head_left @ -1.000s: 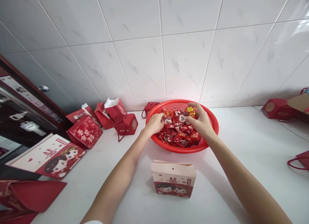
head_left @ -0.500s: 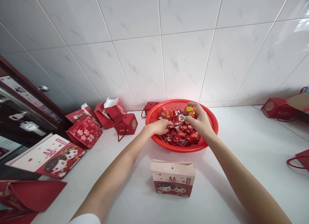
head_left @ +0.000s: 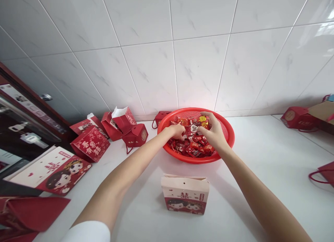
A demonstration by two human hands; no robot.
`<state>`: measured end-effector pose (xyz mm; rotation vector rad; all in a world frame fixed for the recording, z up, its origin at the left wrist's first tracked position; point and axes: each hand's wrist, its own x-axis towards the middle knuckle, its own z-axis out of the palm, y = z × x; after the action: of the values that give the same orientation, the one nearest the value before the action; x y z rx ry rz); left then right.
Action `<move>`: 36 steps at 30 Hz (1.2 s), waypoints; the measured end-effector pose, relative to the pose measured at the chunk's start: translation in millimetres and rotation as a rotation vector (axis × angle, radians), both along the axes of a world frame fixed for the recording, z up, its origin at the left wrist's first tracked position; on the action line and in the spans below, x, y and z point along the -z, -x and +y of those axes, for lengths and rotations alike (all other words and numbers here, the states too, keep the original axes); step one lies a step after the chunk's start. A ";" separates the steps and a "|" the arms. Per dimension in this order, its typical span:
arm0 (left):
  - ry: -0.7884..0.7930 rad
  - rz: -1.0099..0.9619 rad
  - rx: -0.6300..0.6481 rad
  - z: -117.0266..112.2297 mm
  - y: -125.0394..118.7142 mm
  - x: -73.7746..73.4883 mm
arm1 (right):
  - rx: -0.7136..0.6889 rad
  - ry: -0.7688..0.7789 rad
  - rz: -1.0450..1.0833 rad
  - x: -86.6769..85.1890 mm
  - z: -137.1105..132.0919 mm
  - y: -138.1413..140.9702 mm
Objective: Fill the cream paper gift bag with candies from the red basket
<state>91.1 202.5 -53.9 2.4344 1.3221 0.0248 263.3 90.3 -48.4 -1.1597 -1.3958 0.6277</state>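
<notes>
A red perforated plastic basket (head_left: 227,146) stands against the wall, holding a heap of red wrapped candies (head_left: 194,144). Both of my hands reach into it. My left hand (head_left: 178,131) is closed, its fingers curled down at the left edge of a dark red candy (head_left: 193,129) with a white round mark; the fingertips are partly hidden. On the right side, my right hand (head_left: 214,129) curves thumb and fingers around a red candy with gold lettering (head_left: 203,123). In front of the basket, a cream and red paper gift box (head_left: 185,194) stands upright, its top edges slightly apart.
Several red gift boxes (head_left: 135,135) sit left of the basket, one more (head_left: 159,117) behind it. A larger cream and red box (head_left: 49,169) lies at the left beside a dark cabinet with keys (head_left: 32,139). More red boxes (head_left: 297,117) are at the right edge.
My left hand has moved slightly up and inward across the candies. The dark red candy with the white mark shows more fully between my hands. My right hand has barely moved.
</notes>
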 end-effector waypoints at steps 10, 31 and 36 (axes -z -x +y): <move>-0.064 -0.405 -0.036 -39.0 41.9 -22.3 | 0.117 0.054 0.077 0.0 1.7 -2.3; 0.354 -1.263 -0.368 -71.7 39.7 -20.6 | 0.065 0.064 0.059 -1.5 -2.0 -0.3; 0.511 -1.352 -0.376 -71.8 34.5 -19.3 | 0.053 0.025 0.007 -2.1 -2.7 0.6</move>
<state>56.7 130.7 -34.6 1.1604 0.8739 1.0570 262.7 87.6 -46.3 -1.2097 -1.3503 0.6125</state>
